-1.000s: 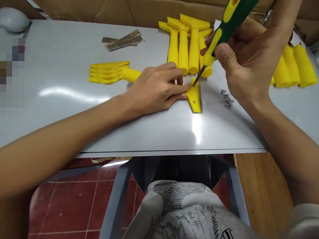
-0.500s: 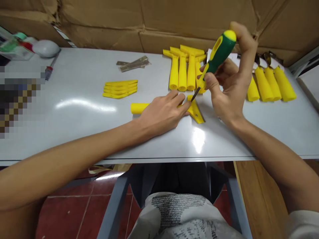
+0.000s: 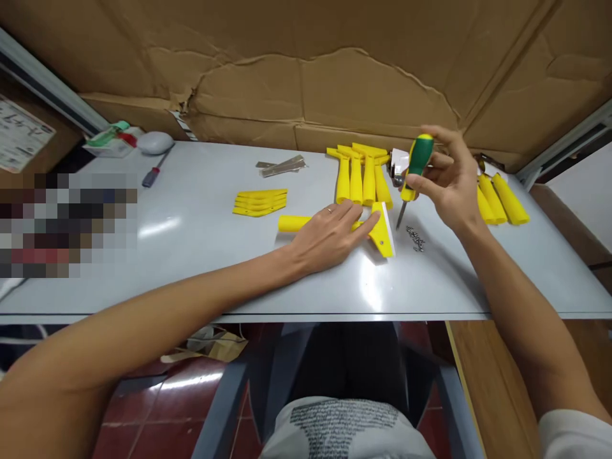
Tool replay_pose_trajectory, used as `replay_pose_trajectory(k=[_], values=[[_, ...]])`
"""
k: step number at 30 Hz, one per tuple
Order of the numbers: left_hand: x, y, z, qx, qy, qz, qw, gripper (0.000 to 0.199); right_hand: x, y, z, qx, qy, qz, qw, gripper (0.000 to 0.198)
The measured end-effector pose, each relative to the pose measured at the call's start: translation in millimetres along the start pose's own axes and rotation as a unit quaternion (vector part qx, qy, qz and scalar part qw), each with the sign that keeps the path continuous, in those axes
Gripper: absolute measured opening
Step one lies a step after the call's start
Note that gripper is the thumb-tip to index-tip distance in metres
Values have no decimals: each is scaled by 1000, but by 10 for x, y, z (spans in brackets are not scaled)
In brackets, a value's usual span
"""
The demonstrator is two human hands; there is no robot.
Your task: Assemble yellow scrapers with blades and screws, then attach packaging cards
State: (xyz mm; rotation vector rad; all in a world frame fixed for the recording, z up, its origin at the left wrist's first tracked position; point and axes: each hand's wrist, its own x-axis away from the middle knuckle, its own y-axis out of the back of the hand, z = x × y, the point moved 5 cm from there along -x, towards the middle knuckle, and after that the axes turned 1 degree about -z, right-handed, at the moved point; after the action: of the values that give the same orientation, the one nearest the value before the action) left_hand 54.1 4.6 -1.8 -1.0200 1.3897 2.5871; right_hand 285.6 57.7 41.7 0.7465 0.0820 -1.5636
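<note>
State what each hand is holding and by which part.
The right hand holds the screwdriver by its handle. The left hand holds a scraper where the handle nears the head.

Five yellow scrapers (image 3: pixel 381 234), four thin yellow pieces (image 3: pixel 261 203) and at least three yellow tubes (image 3: pixel 511 199). Two screwdrivers (image 3: pixel 421 155). One pile of screws (image 3: pixel 415 240), too tiny to count.

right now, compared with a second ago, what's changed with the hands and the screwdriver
The right hand drew the screwdriver rightward off the yellow scraper, so its tip is clear of it; the scraper's edge now looks bright. The left hand still holds the scraper, the right the screwdriver.
</note>
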Motion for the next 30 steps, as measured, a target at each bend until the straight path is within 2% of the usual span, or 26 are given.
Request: replay_pose_trajectory(k=[3, 6, 9, 13, 16, 19, 22, 24, 25, 27, 28, 30], values=[[34, 89, 230, -51, 5, -144, 988, 39, 0, -5, -88, 25, -98, 43, 994, 87], [52, 62, 556, -74, 61, -214, 972, 45, 63, -112, -92, 88, -128, 105, 982, 78], [67, -43, 829, -39, 152, -205, 966, 49, 165, -285, -16, 166, -79, 178, 967, 68], [90, -127, 940, 36, 211, -155, 964, 56, 330, -558, 73, 199, -21, 249, 948, 66], [90, -139, 991, 92, 249, -119, 957, 61, 387, -688, 98, 218, 4, 269, 938, 56], [23, -123, 1096, 149, 281, -135, 938, 73, 315, -603, 53, 250, 12, 252, 935, 44], [-103, -114, 1255, 220, 336, -183, 897, 81, 97, -241, -100, 316, -2, 159, 935, 41], [-174, -125, 1353, 288, 386, -219, 849, 77, -52, 42, -244, 368, -6, 86, 926, 42], [-192, -135, 1387, 325, 412, -238, 817, 69, -105, 149, -326, 384, -4, 69, 921, 46], [-197, -167, 1403, 392, 452, -259, 758, 45, -159, 269, -487, 419, 11, 74, 905, 54], [-185, -183, 1387, 419, 465, -261, 735, 39, -163, 288, -559, 442, 21, 86, 893, 59], [-138, -201, 1327, 460, 483, -258, 699, 44, -141, 275, -681, 481, 35, 110, 869, 67]])
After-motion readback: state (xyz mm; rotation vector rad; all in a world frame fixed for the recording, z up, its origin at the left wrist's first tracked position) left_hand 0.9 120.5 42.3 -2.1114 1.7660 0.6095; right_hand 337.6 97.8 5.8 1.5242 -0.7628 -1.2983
